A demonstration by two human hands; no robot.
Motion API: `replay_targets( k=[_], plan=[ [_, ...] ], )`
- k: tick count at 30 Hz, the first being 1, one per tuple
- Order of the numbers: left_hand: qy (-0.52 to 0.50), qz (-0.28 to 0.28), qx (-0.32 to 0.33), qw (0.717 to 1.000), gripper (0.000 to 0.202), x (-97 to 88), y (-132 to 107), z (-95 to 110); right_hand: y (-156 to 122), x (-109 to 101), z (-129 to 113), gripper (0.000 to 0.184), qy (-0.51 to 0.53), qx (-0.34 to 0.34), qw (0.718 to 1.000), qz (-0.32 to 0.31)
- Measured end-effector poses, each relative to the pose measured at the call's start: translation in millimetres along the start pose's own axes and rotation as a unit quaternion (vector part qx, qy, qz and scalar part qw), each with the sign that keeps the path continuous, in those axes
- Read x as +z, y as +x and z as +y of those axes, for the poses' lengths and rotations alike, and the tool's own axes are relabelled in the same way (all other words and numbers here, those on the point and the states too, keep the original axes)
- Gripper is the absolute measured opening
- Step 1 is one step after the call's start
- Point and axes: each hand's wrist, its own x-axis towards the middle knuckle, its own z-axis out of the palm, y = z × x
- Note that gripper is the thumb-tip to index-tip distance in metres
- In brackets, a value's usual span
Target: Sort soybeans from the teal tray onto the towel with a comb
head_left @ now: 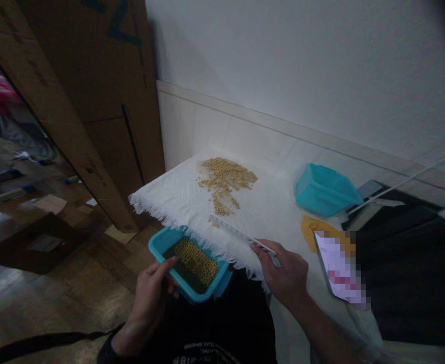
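Observation:
My left hand (152,285) grips the near left rim of a blue plastic container (157,246), thumb over the edge. Yellow soybeans (203,270) lie in it beside a darker layer of small dark-green grains (180,273). The container is just below the fringed edge of a white cloth (271,202). In my right hand (285,270) is a thin, pale strip (233,230) that looks like a ruler. Its far end touches or hovers just over the cloth, near a few loose beans. Beyond it a spread pile of soybeans (226,177) rests on the cloth.
Another blue container (324,189) stands at the right, next to an orange-yellow item (309,230) and a phone-like device (336,273) with a pixelated screen. A black surface (407,273) lies farther right. Tall cardboard (104,91) stands left, a white wall (301,60) behind.

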Motion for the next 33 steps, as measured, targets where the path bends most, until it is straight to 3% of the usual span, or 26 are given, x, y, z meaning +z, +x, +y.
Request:
replay_targets(
  k=[4, 8, 12, 15, 20, 33],
  plan=[
    [0.005, 0.005, 0.002, 1.000, 0.042, -0.9, 1.8, -1.0, 1.3, -7.9, -9.5, 0.021, 0.037, -0.029, 0.999, -0.015],
    [0.002, -0.005, 0.000, 1.000, 0.042, -3.4, 3.9, -4.0, 6.9, -14.1, -8.0, 0.024, 0.036, 0.015, 0.999, -0.025],
    [0.003, -0.003, -0.005, 1.000, 0.041, -5.2, 5.0, -6.1, 10.6, -11.2, 13.4, 0.032, -0.047, 0.081, 0.995, 0.045],
    [0.009, -0.004, -0.003, 1.000, 0.041, -6.2, 5.7, -7.7, 10.5, -5.1, 27.2, 0.034, -0.085, 0.078, 0.990, 0.076],
    [0.000, -0.003, -0.006, 1.000, 0.042, -6.6, 6.3, -8.9, 10.3, 0.4, 26.9, 0.034, -0.076, 0.064, 0.993, 0.063],
    [0.010, -0.007, 0.000, 1.000, 0.043, -6.8, 7.2, -8.9, 11.0, -7.8, 24.1, 0.031, 0.003, 0.114, 0.993, 0.039]
  ],
)
